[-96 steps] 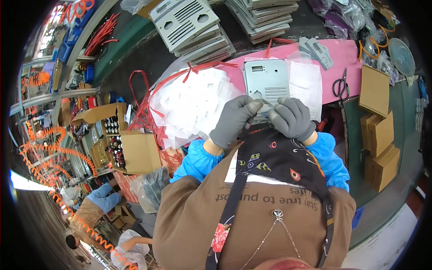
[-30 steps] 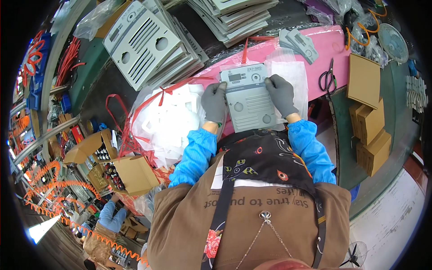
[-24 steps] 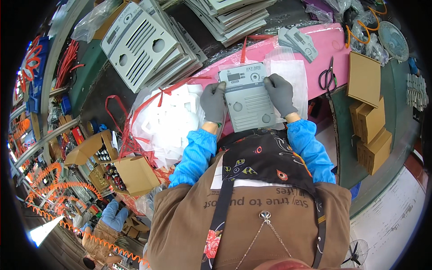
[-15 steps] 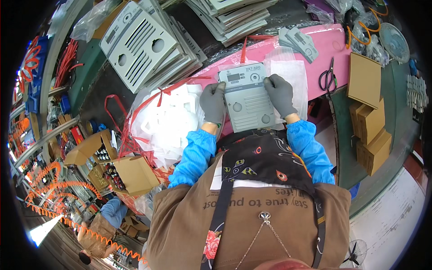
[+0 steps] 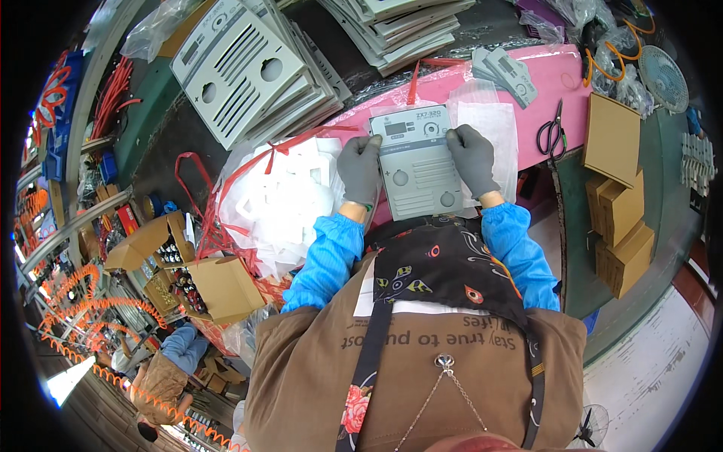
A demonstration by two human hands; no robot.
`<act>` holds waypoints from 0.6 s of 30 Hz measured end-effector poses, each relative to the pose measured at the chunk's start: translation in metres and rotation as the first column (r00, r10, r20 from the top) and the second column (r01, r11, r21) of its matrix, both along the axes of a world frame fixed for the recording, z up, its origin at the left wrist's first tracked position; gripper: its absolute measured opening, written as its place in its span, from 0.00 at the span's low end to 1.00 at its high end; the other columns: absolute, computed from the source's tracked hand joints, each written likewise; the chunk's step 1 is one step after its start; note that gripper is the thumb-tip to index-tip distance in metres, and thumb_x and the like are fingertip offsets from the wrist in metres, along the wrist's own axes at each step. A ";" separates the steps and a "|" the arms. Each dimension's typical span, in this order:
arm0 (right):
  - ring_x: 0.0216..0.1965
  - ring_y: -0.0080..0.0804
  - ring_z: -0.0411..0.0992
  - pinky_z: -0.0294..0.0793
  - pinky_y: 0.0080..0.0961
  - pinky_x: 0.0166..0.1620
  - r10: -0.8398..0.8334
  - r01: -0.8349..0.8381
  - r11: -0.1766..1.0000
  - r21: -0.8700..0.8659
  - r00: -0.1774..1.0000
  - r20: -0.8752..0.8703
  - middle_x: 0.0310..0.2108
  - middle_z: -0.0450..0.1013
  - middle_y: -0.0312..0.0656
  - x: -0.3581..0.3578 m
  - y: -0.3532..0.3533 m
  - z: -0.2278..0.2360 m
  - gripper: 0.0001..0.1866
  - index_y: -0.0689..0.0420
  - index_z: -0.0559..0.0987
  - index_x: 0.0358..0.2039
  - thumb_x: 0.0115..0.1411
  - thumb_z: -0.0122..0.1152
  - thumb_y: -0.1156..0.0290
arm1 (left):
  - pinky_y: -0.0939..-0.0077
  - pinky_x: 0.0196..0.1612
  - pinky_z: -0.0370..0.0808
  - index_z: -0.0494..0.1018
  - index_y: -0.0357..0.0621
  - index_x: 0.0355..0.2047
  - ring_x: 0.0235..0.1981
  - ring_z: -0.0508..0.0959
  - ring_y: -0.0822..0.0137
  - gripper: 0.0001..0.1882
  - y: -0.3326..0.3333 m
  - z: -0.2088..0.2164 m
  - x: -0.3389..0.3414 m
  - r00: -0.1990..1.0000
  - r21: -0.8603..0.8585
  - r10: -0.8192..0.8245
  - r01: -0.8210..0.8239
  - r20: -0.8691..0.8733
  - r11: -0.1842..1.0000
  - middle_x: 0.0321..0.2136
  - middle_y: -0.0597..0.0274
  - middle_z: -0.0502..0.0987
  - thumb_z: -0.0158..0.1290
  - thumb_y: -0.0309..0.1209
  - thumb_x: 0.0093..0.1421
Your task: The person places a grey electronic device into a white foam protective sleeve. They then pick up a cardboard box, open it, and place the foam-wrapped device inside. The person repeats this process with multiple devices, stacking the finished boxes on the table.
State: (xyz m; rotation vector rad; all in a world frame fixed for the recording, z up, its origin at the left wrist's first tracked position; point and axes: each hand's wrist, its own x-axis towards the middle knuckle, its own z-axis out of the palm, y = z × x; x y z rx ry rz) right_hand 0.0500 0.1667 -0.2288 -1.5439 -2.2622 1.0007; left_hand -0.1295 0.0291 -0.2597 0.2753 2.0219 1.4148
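Observation:
Both my gloved hands hold a grey printed front panel (image 5: 419, 167) with two round holes and rows of slots, close in front of my apron. My left hand (image 5: 360, 169) grips its left edge near the upper corner, thumb on the face. On the opposite edge, my right hand (image 5: 473, 160) pinches the panel the same way, fingers behind it. White sheets (image 5: 495, 124) lie on the pink work surface (image 5: 553, 83) just beyond my right hand. Left of my left hand is a clear plastic bag of white plastic parts (image 5: 282, 203).
Stacked panels stand at the far left (image 5: 237, 71) and far middle (image 5: 399, 30). Black scissors (image 5: 552, 134) and small grey label plates (image 5: 512, 75) lie to the right. Cardboard boxes (image 5: 621, 218) stand on the green bench. Red straps (image 5: 199, 177) trail at left; another person (image 5: 162, 380) is behind.
The panel stays in both hands at nearly the same place and tilt. The surroundings shift only slightly in view. The person behind at lower left has changed posture a little.

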 end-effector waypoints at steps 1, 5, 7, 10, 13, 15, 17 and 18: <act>0.30 0.49 0.74 0.70 0.42 0.34 0.001 -0.001 1.000 0.004 1.000 0.002 0.26 0.74 0.48 0.000 0.000 -0.001 0.16 0.58 0.76 0.27 0.63 0.56 0.59 | 0.80 0.25 0.69 0.78 0.35 0.33 0.21 0.72 0.77 0.12 0.000 0.003 0.000 1.000 -0.007 0.006 -0.006 0.023 1.000 0.22 0.65 0.77 0.61 0.34 0.59; 0.30 0.49 0.74 0.71 0.42 0.34 0.003 -0.003 1.000 0.012 1.000 0.007 0.26 0.74 0.48 0.000 0.000 -0.002 0.16 0.58 0.76 0.27 0.63 0.56 0.59 | 0.76 0.30 0.71 0.79 0.36 0.32 0.25 0.75 0.74 0.12 0.000 0.004 -0.002 0.998 -0.014 0.013 -0.013 0.060 1.000 0.24 0.62 0.80 0.62 0.34 0.57; 0.28 0.47 0.73 0.70 0.40 0.33 0.000 0.000 1.000 0.029 1.000 0.000 0.24 0.74 0.48 0.001 0.000 -0.004 0.16 0.58 0.76 0.27 0.63 0.57 0.59 | 0.78 0.28 0.70 0.79 0.36 0.31 0.23 0.74 0.76 0.11 0.000 0.004 -0.002 0.998 -0.003 0.010 -0.010 0.055 1.000 0.23 0.64 0.79 0.62 0.33 0.58; 0.25 0.46 0.73 0.69 0.39 0.31 0.000 0.000 0.999 0.039 1.000 0.001 0.22 0.73 0.48 0.001 0.000 -0.007 0.16 0.58 0.77 0.27 0.63 0.57 0.58 | 0.82 0.25 0.68 0.78 0.36 0.32 0.21 0.71 0.79 0.10 0.001 0.005 -0.001 0.998 0.009 0.014 -0.015 0.056 1.000 0.23 0.68 0.76 0.61 0.32 0.59; 0.29 0.49 0.74 0.71 0.42 0.34 0.003 -0.003 1.000 -0.001 1.000 0.030 0.25 0.74 0.49 0.000 0.001 -0.002 0.15 0.58 0.76 0.27 0.63 0.56 0.58 | 0.82 0.25 0.68 0.78 0.36 0.32 0.21 0.71 0.79 0.10 0.001 0.005 0.000 0.998 0.011 0.020 -0.020 0.057 1.000 0.23 0.67 0.77 0.61 0.32 0.59; 0.29 0.49 0.74 0.71 0.42 0.34 0.009 -0.009 1.000 0.016 1.000 0.023 0.25 0.74 0.49 0.000 0.001 -0.003 0.15 0.58 0.76 0.27 0.63 0.56 0.58 | 0.82 0.25 0.68 0.78 0.35 0.32 0.22 0.71 0.79 0.10 0.001 0.002 0.000 0.998 0.016 0.027 -0.028 0.049 0.999 0.23 0.67 0.77 0.61 0.31 0.59; 0.29 0.49 0.74 0.71 0.42 0.34 0.008 -0.008 1.000 0.005 1.000 0.030 0.26 0.74 0.49 0.000 0.001 -0.002 0.15 0.58 0.76 0.27 0.63 0.56 0.58 | 0.77 0.28 0.71 0.79 0.35 0.32 0.24 0.74 0.75 0.12 0.000 -0.001 -0.001 0.999 0.000 0.030 -0.030 0.045 1.000 0.24 0.63 0.79 0.62 0.34 0.58; 0.30 0.49 0.74 0.71 0.43 0.34 0.007 -0.007 1.000 0.000 0.999 0.033 0.26 0.74 0.49 0.000 0.001 -0.002 0.15 0.58 0.76 0.27 0.63 0.56 0.58 | 0.75 0.30 0.72 0.79 0.35 0.32 0.25 0.75 0.73 0.13 0.000 -0.001 -0.001 0.999 -0.009 0.031 -0.031 0.043 0.999 0.24 0.61 0.80 0.63 0.35 0.57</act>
